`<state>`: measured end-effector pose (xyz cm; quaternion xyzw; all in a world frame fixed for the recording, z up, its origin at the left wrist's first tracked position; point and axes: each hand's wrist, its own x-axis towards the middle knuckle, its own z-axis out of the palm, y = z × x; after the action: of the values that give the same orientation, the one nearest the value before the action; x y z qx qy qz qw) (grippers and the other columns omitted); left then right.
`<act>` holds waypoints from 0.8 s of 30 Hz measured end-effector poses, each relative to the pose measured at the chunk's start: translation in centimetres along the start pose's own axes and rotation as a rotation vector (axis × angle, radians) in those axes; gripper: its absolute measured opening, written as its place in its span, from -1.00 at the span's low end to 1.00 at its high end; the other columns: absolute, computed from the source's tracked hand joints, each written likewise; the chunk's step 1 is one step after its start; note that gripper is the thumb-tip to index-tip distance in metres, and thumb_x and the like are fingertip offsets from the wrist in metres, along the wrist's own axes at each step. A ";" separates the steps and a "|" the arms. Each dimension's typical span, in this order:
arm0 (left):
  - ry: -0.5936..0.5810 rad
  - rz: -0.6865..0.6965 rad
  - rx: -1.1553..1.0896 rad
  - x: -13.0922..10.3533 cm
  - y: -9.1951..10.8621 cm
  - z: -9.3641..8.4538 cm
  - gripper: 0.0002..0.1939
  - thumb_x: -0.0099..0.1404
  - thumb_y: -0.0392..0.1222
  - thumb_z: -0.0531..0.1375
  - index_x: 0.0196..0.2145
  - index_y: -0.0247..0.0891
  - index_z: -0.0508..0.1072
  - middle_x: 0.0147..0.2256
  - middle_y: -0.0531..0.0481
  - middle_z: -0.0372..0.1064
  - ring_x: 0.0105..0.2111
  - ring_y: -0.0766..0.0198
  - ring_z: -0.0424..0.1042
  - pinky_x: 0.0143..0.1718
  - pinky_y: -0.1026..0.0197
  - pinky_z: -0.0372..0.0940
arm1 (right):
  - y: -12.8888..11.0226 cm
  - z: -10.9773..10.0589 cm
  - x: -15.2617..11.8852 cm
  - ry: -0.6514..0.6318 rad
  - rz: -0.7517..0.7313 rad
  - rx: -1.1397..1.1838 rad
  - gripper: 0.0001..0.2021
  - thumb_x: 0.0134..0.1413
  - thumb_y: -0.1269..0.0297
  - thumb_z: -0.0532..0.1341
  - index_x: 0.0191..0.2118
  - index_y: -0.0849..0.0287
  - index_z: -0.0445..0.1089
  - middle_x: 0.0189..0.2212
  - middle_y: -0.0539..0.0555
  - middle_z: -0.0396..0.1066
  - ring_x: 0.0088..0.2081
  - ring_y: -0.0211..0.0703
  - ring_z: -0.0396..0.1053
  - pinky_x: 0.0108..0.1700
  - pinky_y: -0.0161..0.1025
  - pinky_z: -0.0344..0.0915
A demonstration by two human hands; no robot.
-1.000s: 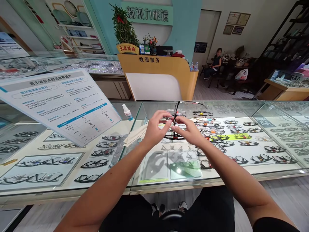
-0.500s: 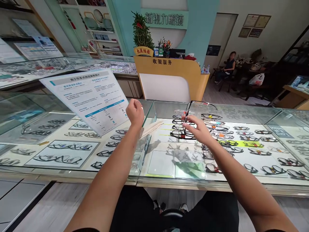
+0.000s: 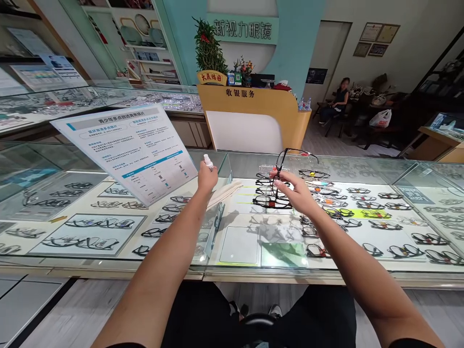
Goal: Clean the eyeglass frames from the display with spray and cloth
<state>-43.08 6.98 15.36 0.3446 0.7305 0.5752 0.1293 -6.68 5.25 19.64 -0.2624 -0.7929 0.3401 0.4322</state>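
Observation:
My left hand (image 3: 207, 179) is closed around a small spray bottle (image 3: 208, 160), its white nozzle poking up above the fist. Most of the bottle is hidden by my fingers. In my right hand (image 3: 295, 191) is a pair of black-framed glasses (image 3: 278, 165), pinched between thumb and fingers, tilted up on its side above the counter. One temple reaches out to the right. The two hands are apart, with a beige, flat cloth-like thing (image 3: 225, 192) lying between them near my left wrist.
The glass display counter (image 3: 232, 273) runs across in front of me, with several rows of glasses (image 3: 386, 225) inside. A printed sheet (image 3: 126, 150) stands tilted at the left. Beyond are a yellow cashier desk (image 3: 253, 104) and a seated person (image 3: 339, 100).
My left fist has turned, so the spray bottle's white nozzle now shows above it. My right hand still holds the glasses, in nearly the same place. The view has shifted slightly.

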 end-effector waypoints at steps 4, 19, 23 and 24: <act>-0.055 0.034 -0.121 -1.1 1.9 0.5 -0.70 0.23 -0.19 0.34 -0.16 -0.07 0.31 -0.24 -0.04 0.35 -0.18 0.02 0.40 0.02 -0.07 0.37 | -0.2 -0.2 0.0 0.003 -0.003 0.008 -0.57 0.50 -0.17 0.25 0.11 0.02 0.66 0.19 0.18 0.68 0.18 0.13 0.60 0.35 0.14 0.41; -1.126 -0.160 -0.822 -10.9 10.1 0.7 -0.10 0.24 0.81 0.05 -0.61 -0.15 0.29 -0.57 0.04 0.03 -0.51 0.21 0.16 -0.51 0.12 0.24 | -1.8 -0.1 -0.1 -0.114 0.020 0.135 -0.45 0.51 -0.30 0.20 0.13 0.06 0.65 0.13 0.18 0.67 0.17 0.11 0.56 0.30 0.03 0.40; -0.867 -0.009 -0.720 -11.4 9.4 1.9 -0.25 0.23 0.64 0.25 -0.50 -0.18 0.44 -0.44 -0.02 0.26 -0.39 0.19 0.29 -0.30 0.11 0.37 | -2.1 0.2 -0.3 -0.178 0.044 0.205 -0.46 0.52 -0.28 0.21 0.13 0.07 0.65 0.13 0.17 0.66 0.18 0.10 0.56 0.32 0.02 0.38; -0.805 0.024 -0.683 -11.5 9.2 2.2 -0.29 0.22 0.60 0.30 -0.47 -0.18 0.45 -0.40 -0.02 0.30 -0.37 0.20 0.30 -0.25 0.12 0.38 | -2.2 0.3 -0.4 -0.196 0.045 0.214 -0.46 0.52 -0.28 0.21 0.13 0.07 0.65 0.12 0.17 0.66 0.17 0.10 0.56 0.32 0.02 0.38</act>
<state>-30.19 2.07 20.83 0.4848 0.3902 0.6041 0.4978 -7.00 3.50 21.04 -0.1980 -0.7844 0.4562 0.3706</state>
